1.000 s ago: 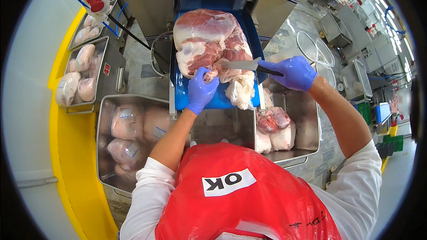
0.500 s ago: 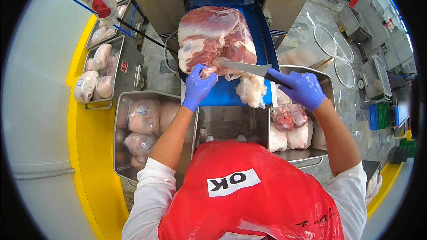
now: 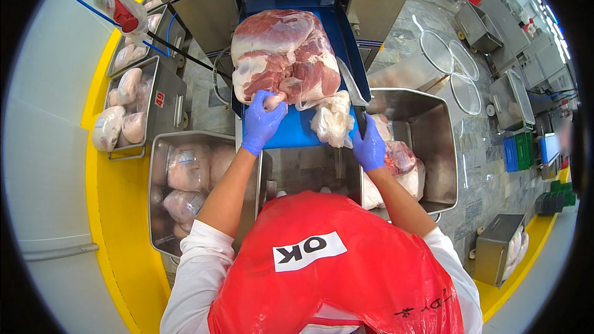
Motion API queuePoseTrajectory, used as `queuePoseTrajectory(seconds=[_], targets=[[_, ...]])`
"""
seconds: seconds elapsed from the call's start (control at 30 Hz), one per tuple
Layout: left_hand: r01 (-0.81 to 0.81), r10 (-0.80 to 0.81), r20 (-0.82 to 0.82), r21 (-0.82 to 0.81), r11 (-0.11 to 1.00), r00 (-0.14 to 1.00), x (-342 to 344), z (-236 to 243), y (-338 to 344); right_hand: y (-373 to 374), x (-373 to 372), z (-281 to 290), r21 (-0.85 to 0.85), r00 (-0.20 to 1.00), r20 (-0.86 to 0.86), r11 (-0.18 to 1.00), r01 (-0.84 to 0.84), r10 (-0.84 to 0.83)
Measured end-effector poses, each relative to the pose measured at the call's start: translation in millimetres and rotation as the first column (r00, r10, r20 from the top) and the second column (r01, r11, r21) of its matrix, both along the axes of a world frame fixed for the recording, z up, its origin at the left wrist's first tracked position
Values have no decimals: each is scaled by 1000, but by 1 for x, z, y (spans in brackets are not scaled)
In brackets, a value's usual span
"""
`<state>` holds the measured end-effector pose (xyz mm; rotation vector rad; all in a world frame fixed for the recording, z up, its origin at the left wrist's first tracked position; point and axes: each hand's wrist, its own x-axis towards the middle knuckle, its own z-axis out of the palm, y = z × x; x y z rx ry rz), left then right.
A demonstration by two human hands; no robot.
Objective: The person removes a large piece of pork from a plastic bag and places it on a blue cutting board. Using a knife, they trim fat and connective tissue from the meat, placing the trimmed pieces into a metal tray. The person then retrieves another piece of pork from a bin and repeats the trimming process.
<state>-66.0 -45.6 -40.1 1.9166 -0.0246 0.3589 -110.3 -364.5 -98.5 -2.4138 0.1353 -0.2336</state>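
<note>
A large slab of raw pink-red meat with white fat (image 3: pixel 288 55) lies on a blue belt (image 3: pixel 297 135). At its near left corner, my left hand (image 3: pixel 263 125), in a purple glove, is closed on a small pale scrap of meat (image 3: pixel 274 101). Whether that scrap is still joined to the slab, I cannot tell. My right hand (image 3: pixel 372 145), gloved alike, grips the dark handle of a knife (image 3: pixel 350 85). The blade points away from me along the belt's right edge, apart from the meat. Between my hands, near the belt's front, sits a crumpled whitish translucent lump, seemingly plastic film (image 3: pixel 332 119).
Steel bins flank the belt: the left one (image 3: pixel 158 193) holds wrapped meat pieces, the right one (image 3: pixel 438 130) unwrapped-looking pieces. Behind the belt stands a steel machine (image 3: pixel 204 9). More loaded carts (image 3: pixel 162 96) line the left wall. Clear round-rimmed containers (image 3: pixel 437 52) stand at far right.
The knife has left the slab's near edge and swung right, its tip now pointing away. My right hand has come inward, toward the belt. The left hand keeps hold of the scrap.
</note>
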Motion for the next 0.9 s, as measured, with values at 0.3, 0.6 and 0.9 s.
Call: queuePoseTrajectory(seconds=[0.3, 0.6, 0.9], targets=[[-61, 62, 23, -17, 998, 998, 5, -17, -9, 26, 48, 7, -241, 925, 342, 967, -83, 165], [-94, 88, 86, 73, 993, 992, 4, -14, -22, 143, 119, 105, -576, 699, 173, 647, -500, 694], [-133, 134, 8, -60, 989, 991, 14, -34, -17, 138, 115, 50, -468, 741, 188, 722, -509, 644]])
